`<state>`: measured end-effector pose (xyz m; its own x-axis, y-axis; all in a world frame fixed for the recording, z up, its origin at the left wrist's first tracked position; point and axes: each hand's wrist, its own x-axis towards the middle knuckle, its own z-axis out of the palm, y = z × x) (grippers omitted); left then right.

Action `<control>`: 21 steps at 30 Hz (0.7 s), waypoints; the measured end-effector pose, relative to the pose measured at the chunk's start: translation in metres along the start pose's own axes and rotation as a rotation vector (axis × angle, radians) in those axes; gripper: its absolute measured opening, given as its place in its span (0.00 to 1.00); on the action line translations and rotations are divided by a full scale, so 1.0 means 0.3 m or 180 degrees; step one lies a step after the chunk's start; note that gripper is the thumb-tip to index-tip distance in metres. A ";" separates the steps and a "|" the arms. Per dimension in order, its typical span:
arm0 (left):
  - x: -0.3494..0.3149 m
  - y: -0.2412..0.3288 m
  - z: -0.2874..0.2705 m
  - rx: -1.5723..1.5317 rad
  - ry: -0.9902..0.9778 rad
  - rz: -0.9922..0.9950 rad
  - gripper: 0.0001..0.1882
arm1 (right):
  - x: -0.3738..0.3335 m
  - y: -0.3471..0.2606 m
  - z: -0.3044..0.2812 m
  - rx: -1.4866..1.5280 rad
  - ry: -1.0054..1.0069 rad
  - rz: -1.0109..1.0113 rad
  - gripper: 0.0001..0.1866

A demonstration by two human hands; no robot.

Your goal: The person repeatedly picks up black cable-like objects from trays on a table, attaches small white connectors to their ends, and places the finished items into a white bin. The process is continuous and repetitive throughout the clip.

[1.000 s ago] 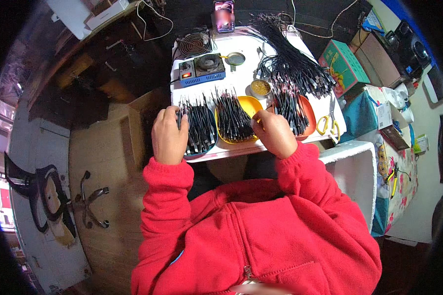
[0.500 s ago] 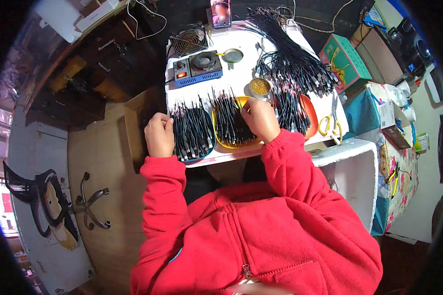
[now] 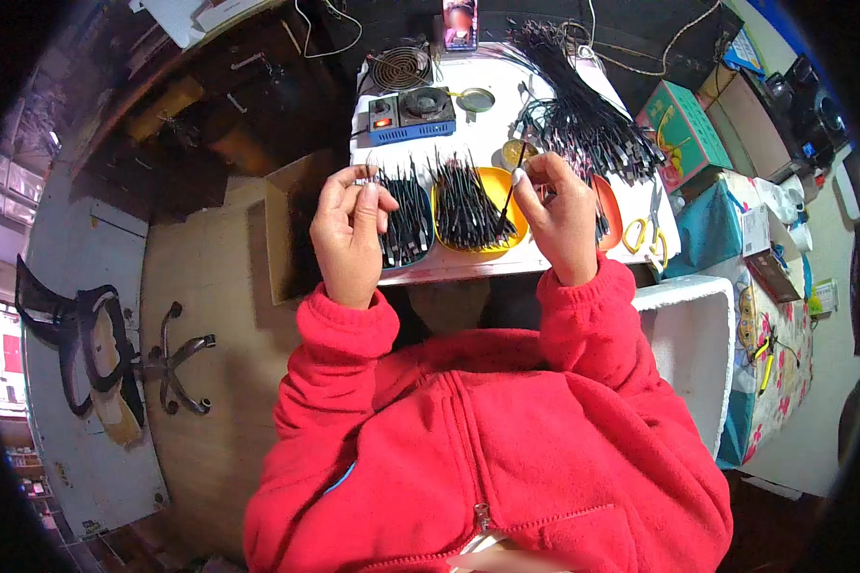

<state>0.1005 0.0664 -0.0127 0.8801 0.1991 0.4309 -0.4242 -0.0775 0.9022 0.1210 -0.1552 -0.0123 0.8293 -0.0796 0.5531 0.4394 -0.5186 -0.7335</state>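
Observation:
My right hand [image 3: 561,215] is closed, with a short black cable [image 3: 510,196] pinched upright between thumb and fingertips above the yellow tray [image 3: 499,180]. Many short black cables [image 3: 466,205] with bare wire ends lie bunched in that tray. My left hand [image 3: 351,234] is raised at the left edge of the dark teal tray [image 3: 416,262], its fingers curled toward the thumb; whatever they hold, if anything, does not show. Cables with metal plugs [image 3: 403,224] fill the teal tray. Behind my right hand, an orange tray [image 3: 609,215] is partly hidden.
On the white table stand a blue solder pot [image 3: 413,116], a small pan [image 3: 475,99], a tin of amber stuff [image 3: 518,151], a fan [image 3: 399,69] and a large cable bundle [image 3: 592,115]. Yellow-handled scissors [image 3: 648,234] lie at right, near a white foam box [image 3: 688,334].
My right hand has come up out of the yellow tray with one black cable. My left hand has turned, its thumb side now in sight. The whole view has shifted slightly.

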 end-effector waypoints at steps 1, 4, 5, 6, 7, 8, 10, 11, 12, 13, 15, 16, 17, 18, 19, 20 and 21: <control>-0.029 0.033 0.016 -0.0430 -0.0133 -0.0316 0.08 | -0.024 -0.031 -0.029 0.0161 -0.0254 0.0050 0.06; -0.101 0.114 0.056 -0.1144 -0.0381 -0.1007 0.08 | -0.107 -0.110 -0.070 0.1085 -0.1013 0.0475 0.04; -0.122 0.132 0.069 -0.1251 -0.0408 -0.1116 0.08 | -0.139 -0.129 -0.077 0.1051 -0.1074 0.0552 0.04; -0.141 0.147 0.080 -0.1374 -0.0442 -0.1196 0.08 | -0.167 -0.142 -0.083 0.1114 -0.1106 0.0439 0.04; -0.159 0.161 0.092 -0.1392 -0.0432 -0.1273 0.08 | -0.193 -0.152 -0.085 0.1492 -0.1196 0.0574 0.04; -0.177 0.174 0.096 -0.1508 -0.0473 -0.1280 0.07 | -0.212 -0.157 -0.084 0.1490 -0.1262 0.0621 0.04; -0.208 0.192 0.108 -0.1535 -0.0375 -0.1381 0.07 | -0.246 -0.164 -0.074 0.1553 -0.1028 0.0740 0.08; -0.216 0.197 0.113 -0.1507 -0.0347 -0.1331 0.07 | -0.257 -0.164 -0.078 0.1629 -0.1028 0.0795 0.08; -0.222 0.201 0.116 -0.1480 -0.0315 -0.1280 0.07 | -0.264 -0.163 -0.077 0.1746 -0.0955 0.0758 0.08; -0.228 0.204 0.118 -0.1451 -0.0279 -0.1229 0.07 | -0.266 -0.163 -0.075 0.1865 -0.0885 0.0721 0.08; -0.240 0.208 0.122 -0.1498 -0.0265 -0.1234 0.07 | -0.270 -0.164 -0.084 0.2339 -0.0784 0.0911 0.07; -0.245 0.208 0.125 -0.1523 -0.0267 -0.1238 0.07 | -0.271 -0.166 -0.092 0.2339 -0.0918 0.0994 0.06; -0.251 0.208 0.129 -0.1569 -0.0291 -0.1240 0.07 | -0.271 -0.165 -0.105 0.2296 -0.1110 0.1158 0.05; -0.255 0.205 0.134 -0.1674 -0.0240 -0.1240 0.07 | -0.271 -0.162 -0.125 0.2215 -0.1262 0.1333 0.05; -0.258 0.198 0.143 -0.1820 -0.0236 -0.1259 0.07 | -0.279 -0.166 -0.114 0.2404 -0.1060 0.1226 0.07; -0.259 0.187 0.159 -0.2119 -0.0328 -0.1285 0.07 | -0.275 -0.155 -0.119 0.1284 -0.0995 0.0121 0.10; -0.256 0.172 0.177 -0.2222 -0.0249 -0.1319 0.07 | -0.305 -0.167 -0.101 0.2680 -0.1070 0.0891 0.11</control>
<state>0.0224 -0.0046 0.0016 0.9961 0.0072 0.0876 -0.0732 0.6192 0.7818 0.0127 -0.1476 -0.0143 0.9406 0.2093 0.2674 0.2052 0.2771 -0.9387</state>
